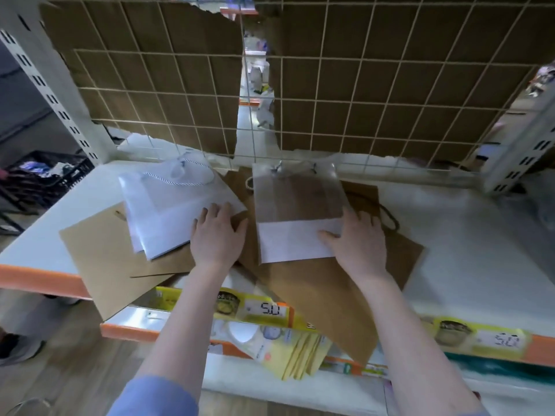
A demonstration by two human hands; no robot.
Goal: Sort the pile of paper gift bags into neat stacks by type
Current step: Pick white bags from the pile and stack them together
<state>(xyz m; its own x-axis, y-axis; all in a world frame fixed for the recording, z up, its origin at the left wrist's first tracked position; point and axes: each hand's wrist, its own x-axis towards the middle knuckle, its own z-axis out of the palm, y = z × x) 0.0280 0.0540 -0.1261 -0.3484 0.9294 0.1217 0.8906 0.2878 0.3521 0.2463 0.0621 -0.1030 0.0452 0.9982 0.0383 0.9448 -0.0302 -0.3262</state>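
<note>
A heap of flat paper gift bags lies on the white shelf [468,250]. At the left, white bags with a rope handle [168,211] rest on a brown kraft bag [105,259] that hangs over the shelf edge. In the middle a clear-fronted bag with a white bottom [295,211] lies on more brown bags [318,292]. My left hand [217,232] rests flat, its fingers on the right corner of the white bags. My right hand [357,235] presses flat on the clear-fronted bag's lower right corner.
A wire grid backed with torn cardboard [390,94] closes the rear of the shelf. Yellow price labels [267,309] run along the orange front edge. A lower shelf holds yellow packets [300,352]. A black crate [51,172] stands at the far left on the floor.
</note>
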